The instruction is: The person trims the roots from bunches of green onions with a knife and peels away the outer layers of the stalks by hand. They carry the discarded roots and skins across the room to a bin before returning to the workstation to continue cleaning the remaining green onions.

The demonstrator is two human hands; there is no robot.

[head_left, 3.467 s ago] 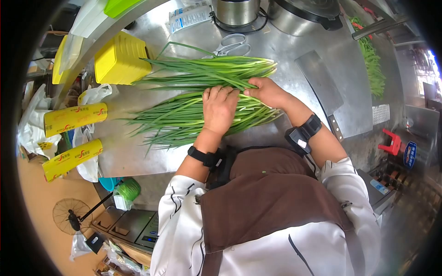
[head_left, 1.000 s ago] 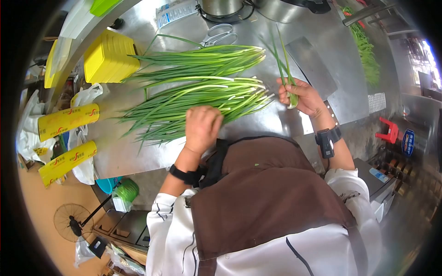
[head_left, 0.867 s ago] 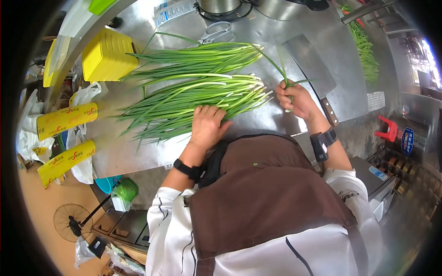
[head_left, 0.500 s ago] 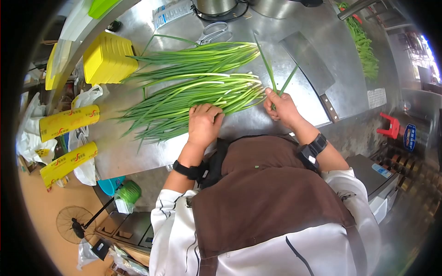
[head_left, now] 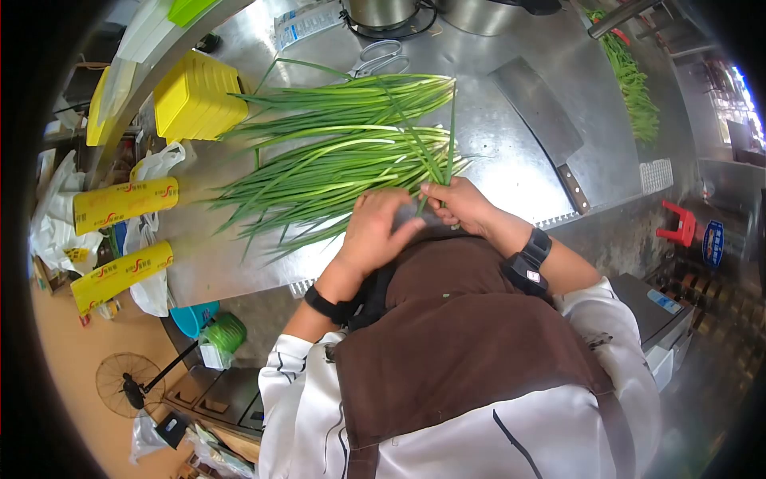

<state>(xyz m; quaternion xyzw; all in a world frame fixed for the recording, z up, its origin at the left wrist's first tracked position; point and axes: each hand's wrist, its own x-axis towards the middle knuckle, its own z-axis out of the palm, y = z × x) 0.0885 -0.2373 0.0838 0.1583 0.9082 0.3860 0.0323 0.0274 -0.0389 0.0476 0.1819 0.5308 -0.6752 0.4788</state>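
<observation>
Two bunches of long scallions, one farther (head_left: 351, 97) and one nearer (head_left: 343, 164), lie across the steel table with their pale ends to the right. My right hand (head_left: 463, 205) is closed on a few green scallion leaves (head_left: 437, 164), which stick up from the fingers over the nearer bunch's pale ends. Beside it, my left hand (head_left: 377, 227) is open, thumb apart from the fingers, over the front edge of the nearer bunch. A cleaver (head_left: 542, 116) lies flat to the right, handle towards me.
Scissors (head_left: 379, 60) lie behind the bunches, near a metal pot (head_left: 381, 12). Stacked yellow containers (head_left: 195, 96) stand at the left, with two yellow rolls (head_left: 128, 205) nearby. More greens (head_left: 630, 88) lie far right. A red stool (head_left: 678, 223) is beyond the table.
My right hand has moved left and towards me with the scallion leaves. My left hand has come off the top of the nearer bunch, moved right and opened.
</observation>
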